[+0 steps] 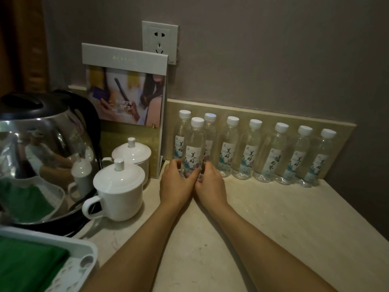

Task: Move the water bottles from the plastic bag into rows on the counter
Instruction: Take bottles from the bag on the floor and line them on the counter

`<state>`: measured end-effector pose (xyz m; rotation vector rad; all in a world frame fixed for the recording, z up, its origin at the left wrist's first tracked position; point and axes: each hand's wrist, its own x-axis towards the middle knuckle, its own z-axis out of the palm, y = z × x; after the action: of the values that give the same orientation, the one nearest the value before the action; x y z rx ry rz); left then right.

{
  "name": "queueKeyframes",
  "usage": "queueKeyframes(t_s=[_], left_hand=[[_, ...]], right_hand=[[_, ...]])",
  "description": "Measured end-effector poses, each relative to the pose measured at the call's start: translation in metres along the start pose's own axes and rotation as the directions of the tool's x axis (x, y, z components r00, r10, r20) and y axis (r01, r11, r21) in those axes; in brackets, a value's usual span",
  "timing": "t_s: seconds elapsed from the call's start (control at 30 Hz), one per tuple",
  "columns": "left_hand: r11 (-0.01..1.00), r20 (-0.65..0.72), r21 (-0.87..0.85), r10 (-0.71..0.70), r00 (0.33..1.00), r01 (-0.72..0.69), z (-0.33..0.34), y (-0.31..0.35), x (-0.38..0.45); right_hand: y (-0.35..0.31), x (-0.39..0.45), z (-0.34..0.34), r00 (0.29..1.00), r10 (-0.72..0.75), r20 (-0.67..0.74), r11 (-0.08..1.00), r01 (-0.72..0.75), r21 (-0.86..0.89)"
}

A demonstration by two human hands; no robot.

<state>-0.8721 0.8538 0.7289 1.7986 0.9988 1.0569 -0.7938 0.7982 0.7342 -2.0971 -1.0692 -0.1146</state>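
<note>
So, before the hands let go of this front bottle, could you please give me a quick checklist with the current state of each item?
1. Front bottle upright: ok.
2. Left hand and right hand both gripping its base: ok.
3. Back row of seven bottles standing, caps on: ok.
4. Front bottle's base flat on the counter: cannot tell, fingers hide it.
5. Clearance from the lidded cups: ok.
6. Plastic bag emptied: cannot tell, not in view.
</note>
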Motion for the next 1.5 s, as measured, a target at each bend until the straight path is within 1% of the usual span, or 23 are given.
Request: queueKeyframes(t_s=[0.1,0.27,0.33,0.4,0.43,0.5,0.6,0.67,0.8,0.97,1.13,1.27,1.4,1.5], left_hand=[[0.999,-0.021,0.037,-0.005,1.0,0.005,-0.001,0.003,-0.004],[0.994,-0.1,0.101,-0.039,0.994,0.049,-0.007,0.014,-0.021],[0.992,-0.127,0.098,-0.071,0.989,0.084,-0.008,0.021,-0.028],[0.994,-0.128,0.054,-0.088,0.988,0.096,-0.006,0.036,-0.036],[0.997,-0.115,0.038,-0.062,0.991,0.067,-0.004,0.045,-0.04],[0.998,-0.073,0.043,0.041,0.996,-0.038,0.007,0.066,-0.049],[0.992,-0.008,0.026,0.124,0.992,-0.124,0.03,0.1,-0.067],[0.988,0.007,0.016,0.152,0.988,-0.152,0.049,0.122,-0.081],[0.981,0.029,-0.039,0.191,0.981,-0.19,0.091,0.166,-0.121],[0.967,0.086,-0.123,0.233,0.969,-0.222,0.155,0.218,-0.192],[0.938,0.159,-0.218,0.307,0.938,-0.27,0.224,0.273,-0.273],[0.918,0.205,-0.273,0.348,0.915,-0.288,0.276,0.31,-0.322],[0.896,0.3,-0.321,0.402,0.865,-0.306,0.324,0.341,-0.365],[0.888,0.372,-0.341,0.428,0.824,-0.307,0.359,0.355,-0.392]], right_hand=[[-0.001,-0.001,-0.002,1.0,0.014,0.017,0.998,-0.015,0.053],[0.002,-0.002,-0.016,0.993,-0.005,0.116,0.994,-0.008,0.11],[0.004,-0.003,-0.026,0.991,-0.013,0.13,0.993,-0.003,0.117],[0.007,-0.005,-0.04,0.985,-0.013,0.169,0.991,-0.01,0.131],[0.01,-0.006,-0.048,0.983,-0.016,0.184,0.989,-0.012,0.147],[0.018,-0.008,-0.069,0.984,-0.016,0.179,0.98,-0.02,0.198],[0.035,-0.014,-0.113,0.994,-0.003,0.11,0.972,-0.022,0.233],[0.052,-0.02,-0.146,0.999,-0.001,0.046,0.971,-0.01,0.239],[0.094,-0.041,-0.22,0.999,0.01,-0.035,0.966,-0.001,0.258],[0.157,-0.081,-0.311,0.988,0.051,-0.144,0.961,-0.009,0.276],[0.222,-0.134,-0.404,0.959,0.066,-0.275,0.973,-0.001,0.23],[0.272,-0.171,-0.466,0.923,0.113,-0.367,0.979,-0.041,0.198],[0.319,-0.196,-0.515,0.868,0.198,-0.456,0.965,-0.09,0.247],[0.353,-0.213,-0.539,0.834,0.261,-0.486,0.948,-0.128,0.29]])
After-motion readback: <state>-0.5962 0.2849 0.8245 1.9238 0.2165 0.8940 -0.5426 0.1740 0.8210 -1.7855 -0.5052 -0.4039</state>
